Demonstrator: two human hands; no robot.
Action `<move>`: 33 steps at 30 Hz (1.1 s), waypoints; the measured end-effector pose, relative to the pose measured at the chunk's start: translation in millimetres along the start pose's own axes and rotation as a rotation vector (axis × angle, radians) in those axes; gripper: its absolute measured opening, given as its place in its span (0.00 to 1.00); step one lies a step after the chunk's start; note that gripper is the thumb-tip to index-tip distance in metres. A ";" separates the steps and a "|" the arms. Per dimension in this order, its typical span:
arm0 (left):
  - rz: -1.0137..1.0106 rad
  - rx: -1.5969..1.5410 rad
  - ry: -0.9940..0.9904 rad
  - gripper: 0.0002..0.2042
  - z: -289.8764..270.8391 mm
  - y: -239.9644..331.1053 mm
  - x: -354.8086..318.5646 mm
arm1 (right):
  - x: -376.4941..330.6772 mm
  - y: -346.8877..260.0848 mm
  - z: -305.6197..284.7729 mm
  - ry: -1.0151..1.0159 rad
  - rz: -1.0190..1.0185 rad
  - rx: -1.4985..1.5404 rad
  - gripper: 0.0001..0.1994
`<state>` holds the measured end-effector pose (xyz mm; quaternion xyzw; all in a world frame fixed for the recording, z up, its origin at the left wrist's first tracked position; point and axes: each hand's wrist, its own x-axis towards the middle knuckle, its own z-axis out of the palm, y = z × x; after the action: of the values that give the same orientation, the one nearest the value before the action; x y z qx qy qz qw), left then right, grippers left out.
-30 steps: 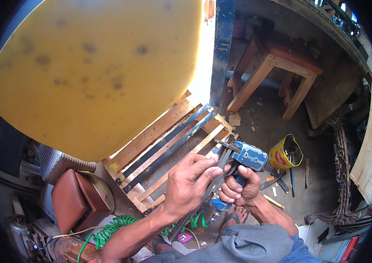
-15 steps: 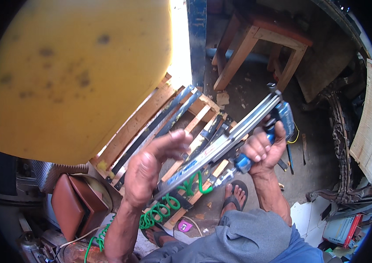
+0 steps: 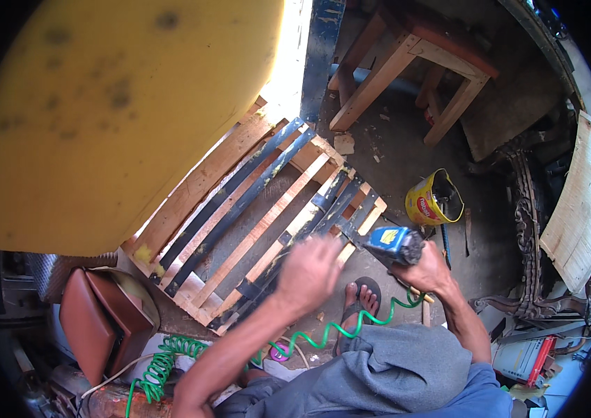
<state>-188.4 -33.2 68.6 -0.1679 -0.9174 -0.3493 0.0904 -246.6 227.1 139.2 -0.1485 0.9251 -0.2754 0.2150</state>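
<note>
My right hand (image 3: 424, 268) is wrapped round the handle of a blue air staple gun (image 3: 396, 240) with a dark end. The gun is held over the near right corner of a slatted wooden frame (image 3: 194, 313). Black webbing straps (image 3: 267, 174) run along the frame beside its bare slats. My left hand (image 3: 313, 272) is over the frame's near side, close to the gun; its fingers are smeared by motion, so whether they pinch anything is hidden. A green coiled air hose (image 3: 351, 324) stretches from below my right hand across my legs to the lower left.
A large yellow foam sheet (image 3: 121, 125) fills the upper left. Beyond the frame stands a wooden stool (image 3: 379, 80). A yellow bucket (image 3: 421, 198) sits on the floor at right, near a carved dark wood piece (image 3: 524, 230) and a pale board (image 3: 578, 209). Brown cushions (image 3: 90, 324) lie left.
The staple gun has turned and come down to the frame's near right corner. My left hand has moved right and down toward it. The hose has stretched out, and the yellow bucket now shows.
</note>
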 end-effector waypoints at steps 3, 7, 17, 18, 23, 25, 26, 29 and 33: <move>-0.519 -0.588 -0.203 0.17 86.0 29.4 -32.9 | -1.5 6.3 9.2 0.101 0.146 0.128 0.18; -0.520 -0.633 -0.082 0.25 159.7 58.9 -46.3 | -6.7 25.1 17.6 0.094 0.167 0.124 0.19; -1.116 -1.452 0.213 0.23 189.8 74.5 0.0 | -2.5 49.0 15.8 0.108 0.219 0.337 0.22; -1.102 -1.505 0.227 0.26 192.7 74.3 4.8 | -0.3 44.3 14.6 0.076 0.263 0.316 0.22; -1.014 -1.414 0.244 0.33 194.5 39.5 22.3 | 3.9 48.6 13.5 0.047 0.288 0.313 0.21; -1.069 -1.473 0.356 0.34 200.8 46.0 26.4 | 1.9 51.9 12.2 0.110 0.254 0.377 0.21; -1.081 -1.445 0.374 0.33 203.2 46.2 27.7 | 3.1 53.5 12.1 0.109 0.243 0.355 0.21; -1.074 -1.227 0.365 0.30 214.4 43.1 23.5 | 5.1 55.2 11.2 0.112 0.220 0.289 0.20; -0.845 -0.686 0.349 0.21 233.7 26.8 5.9 | 11.2 54.6 23.6 0.062 0.146 0.197 0.16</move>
<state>-195.2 143.9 -86.2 0.2540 -0.7105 -0.6554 0.0333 -253.5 256.1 86.6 -0.0505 0.9082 -0.3531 0.2191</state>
